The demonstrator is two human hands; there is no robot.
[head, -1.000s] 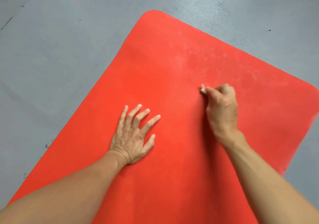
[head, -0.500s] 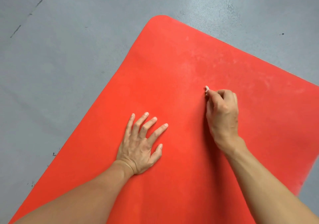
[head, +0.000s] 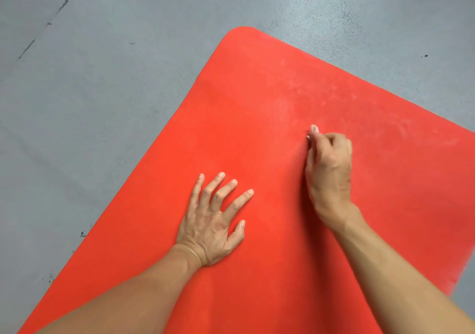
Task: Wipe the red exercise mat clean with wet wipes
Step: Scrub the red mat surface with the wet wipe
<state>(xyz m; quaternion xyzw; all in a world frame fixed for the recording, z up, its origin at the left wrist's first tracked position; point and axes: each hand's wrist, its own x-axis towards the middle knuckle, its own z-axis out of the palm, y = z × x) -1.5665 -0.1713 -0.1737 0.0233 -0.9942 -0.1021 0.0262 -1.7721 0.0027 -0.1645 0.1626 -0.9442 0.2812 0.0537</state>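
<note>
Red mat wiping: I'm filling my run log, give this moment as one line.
left hand flat on red mat | right hand fingers curled, wipe not discernible | whitish smudges beyond right hand

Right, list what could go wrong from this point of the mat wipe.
1. The right hand is curled with only a sliver of white showing at its fingertips; whether that is a wipe is unclear, and so small a contact patch would likely clean slowly.
2. Pale dusty smears on the red mat beyond the right hand could be missed or spread.
3. The left hand presses flat on the mat and may leave marks.
</note>
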